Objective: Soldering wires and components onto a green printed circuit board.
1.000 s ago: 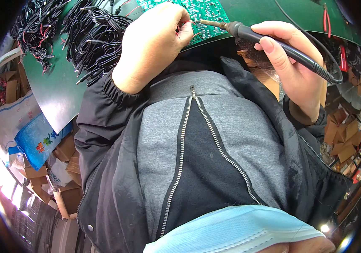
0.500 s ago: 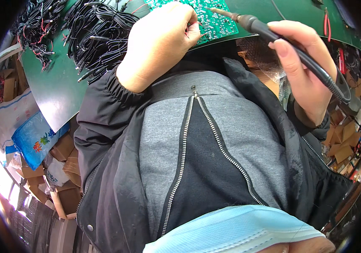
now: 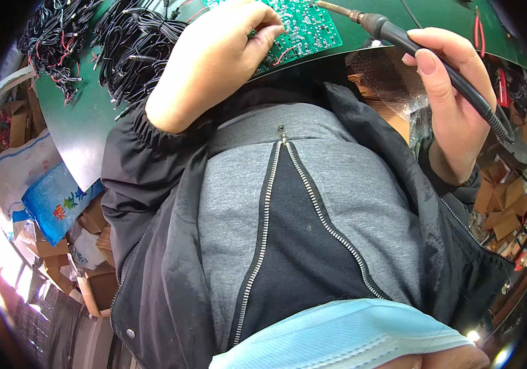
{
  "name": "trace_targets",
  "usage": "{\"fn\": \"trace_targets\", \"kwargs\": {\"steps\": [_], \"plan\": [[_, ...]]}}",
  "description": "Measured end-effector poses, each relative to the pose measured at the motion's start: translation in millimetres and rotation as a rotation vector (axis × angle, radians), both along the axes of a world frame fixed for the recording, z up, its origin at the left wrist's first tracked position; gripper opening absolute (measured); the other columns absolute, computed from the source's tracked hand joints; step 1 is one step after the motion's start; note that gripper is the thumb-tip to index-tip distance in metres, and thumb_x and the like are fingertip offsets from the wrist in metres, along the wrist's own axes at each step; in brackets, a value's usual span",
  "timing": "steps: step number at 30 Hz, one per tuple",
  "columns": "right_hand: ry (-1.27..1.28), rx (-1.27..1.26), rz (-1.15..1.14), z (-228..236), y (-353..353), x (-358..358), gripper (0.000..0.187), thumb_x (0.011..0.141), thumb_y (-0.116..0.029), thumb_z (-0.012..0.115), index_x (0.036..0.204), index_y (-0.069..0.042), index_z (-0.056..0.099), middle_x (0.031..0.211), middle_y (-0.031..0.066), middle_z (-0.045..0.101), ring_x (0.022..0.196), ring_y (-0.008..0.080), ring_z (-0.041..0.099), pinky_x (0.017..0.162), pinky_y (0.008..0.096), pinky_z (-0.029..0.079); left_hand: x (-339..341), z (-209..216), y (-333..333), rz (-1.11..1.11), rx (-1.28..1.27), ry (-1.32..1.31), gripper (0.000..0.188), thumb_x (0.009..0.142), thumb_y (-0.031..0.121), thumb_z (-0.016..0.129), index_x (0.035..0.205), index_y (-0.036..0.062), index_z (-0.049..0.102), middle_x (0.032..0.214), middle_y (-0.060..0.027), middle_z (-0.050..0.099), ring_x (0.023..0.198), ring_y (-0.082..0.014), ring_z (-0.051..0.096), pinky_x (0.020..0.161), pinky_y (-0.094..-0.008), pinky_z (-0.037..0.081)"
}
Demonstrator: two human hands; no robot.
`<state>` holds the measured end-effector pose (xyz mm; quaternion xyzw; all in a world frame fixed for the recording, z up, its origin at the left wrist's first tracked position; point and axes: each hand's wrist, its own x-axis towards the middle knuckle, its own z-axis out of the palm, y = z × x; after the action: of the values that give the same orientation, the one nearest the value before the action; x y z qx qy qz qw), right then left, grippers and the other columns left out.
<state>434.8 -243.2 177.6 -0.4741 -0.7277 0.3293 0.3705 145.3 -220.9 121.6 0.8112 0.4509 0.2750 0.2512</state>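
A green circuit board (image 3: 322,31) crowded with small parts lies at the table's near edge. My left hand (image 3: 226,52) is over the board's left side, thumb and index finger curled together; whatever may be between the fingertips is hidden. A short red wire (image 3: 285,56) sticks up from the board just below those fingers. On the right, my right hand (image 3: 457,92) grips a soldering iron (image 3: 399,38) by its black handle, pen-fashion. Its metal tip points left, above the board's far right part.
Bundles of black cables (image 3: 137,58) with plugs and red wire ends lie on the green table (image 3: 72,135) to the left. Red-handled pliers (image 3: 479,34) rest at the far right. Cardboard boxes (image 3: 503,200) and a blue-and-white bag (image 3: 57,203) are beyond the table.
My left hand has shifted left and slightly up, leaving the red wire in view on the board. The soldering iron has moved right and up with my right hand. The board has slid slightly left.
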Motion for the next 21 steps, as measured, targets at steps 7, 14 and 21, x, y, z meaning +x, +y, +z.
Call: {"fn": "trace_targets", "kwargs": {"steps": [7, 14, 21], "plan": [[0.075, -0.025, 0.113, -12, 1, -8, 0.019, 0.101, -0.003, 0.063, 0.117, 0.007, 0.066, 0.107, 0.0112, 0.070, 0.090, 0.0134, 0.067, 0.085, 0.0242, 0.052, 12, -7, -3, 0.135, 0.132, 0.118, 0.009, 0.090, 0.011, 0.069, 0.090, 0.0035, 0.065, 0.084, -0.0147, 0.063, 0.080, -0.0342, 0.065, 0.070, -0.0404, 0.052], [0.018, -0.049, 0.135, -15, -2, -12, 0.016, 0.100, -0.004, 0.065, 0.112, 0.005, 0.068, 0.107, 0.0107, 0.070, 0.089, 0.0123, 0.067, 0.079, 0.0238, 0.054, 16, 3, -5, 0.135, 0.188, 0.222, 0.010, 0.086, 0.010, 0.070, 0.085, 0.0057, 0.060, 0.082, -0.0122, 0.060, 0.076, -0.0308, 0.064, 0.067, -0.0392, 0.052], [0.029, -0.099, 0.135, -14, 0, -20, 0.016, 0.100, -0.005, 0.066, 0.112, 0.005, 0.068, 0.106, 0.0086, 0.070, 0.088, 0.0107, 0.067, 0.079, 0.0224, 0.053, 13, -9, -6, 0.146, 0.266, 0.174, 0.010, 0.085, 0.008, 0.069, 0.085, 0.0063, 0.059, 0.080, -0.0113, 0.059, 0.073, -0.0303, 0.063, 0.065, -0.0379, 0.052]]}}
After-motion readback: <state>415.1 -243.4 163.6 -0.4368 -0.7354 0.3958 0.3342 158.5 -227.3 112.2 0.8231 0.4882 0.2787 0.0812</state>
